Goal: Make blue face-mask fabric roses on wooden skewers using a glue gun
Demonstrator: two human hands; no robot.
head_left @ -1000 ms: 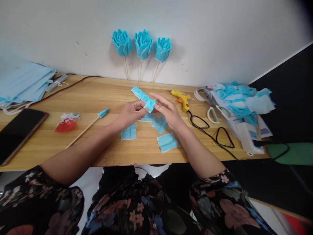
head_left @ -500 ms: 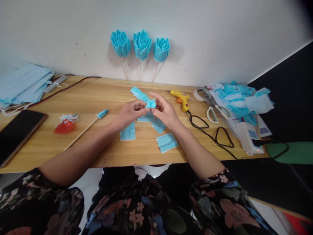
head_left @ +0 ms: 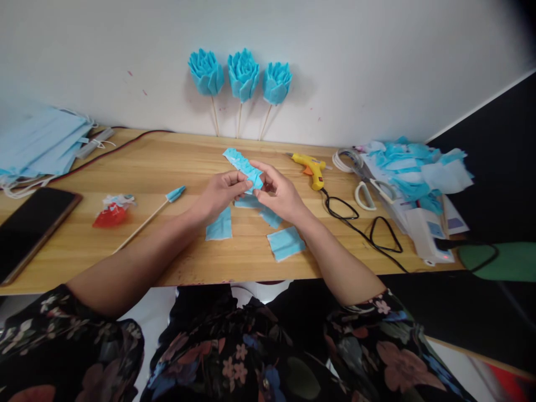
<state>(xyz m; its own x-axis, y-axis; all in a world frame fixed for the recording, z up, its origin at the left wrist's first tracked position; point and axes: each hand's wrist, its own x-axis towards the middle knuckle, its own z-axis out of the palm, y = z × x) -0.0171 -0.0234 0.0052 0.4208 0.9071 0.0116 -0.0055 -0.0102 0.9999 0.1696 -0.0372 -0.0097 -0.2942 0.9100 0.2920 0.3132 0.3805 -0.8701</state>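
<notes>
Between both hands is a folded piece of blue mask fabric (head_left: pixel 255 181). My left hand (head_left: pixel 224 194) pinches its left side with thumb and fingertips. At its right edge, the thumb and curled fingers of my right hand (head_left: pixel 280 194) grip it too. Just behind, a row of folded blue petals (head_left: pixel 235 158) lies slanting on the table, partly hidden by the fabric. Flat blue fabric squares lie under and near the hands, one at left (head_left: pixel 219 224) and one at right (head_left: pixel 286 244). A stick with a blue tip (head_left: pixel 175 194) rests left of my left hand.
Three blue fabric flowers (head_left: pixel 243 75) on sticks lean against the wall. Right of the hands lie a yellow glue gun (head_left: pixel 310 169) with a looping black cord, scissors (head_left: pixel 365 196) and a heap of fabric scraps (head_left: pixel 412 167). A phone (head_left: pixel 36 229) and stacked masks (head_left: pixel 46 142) are at left.
The fabric piece has turned in my fingers and its folded face now shows more. My right index finger, raised before, has curled down against it. The table items stay put.
</notes>
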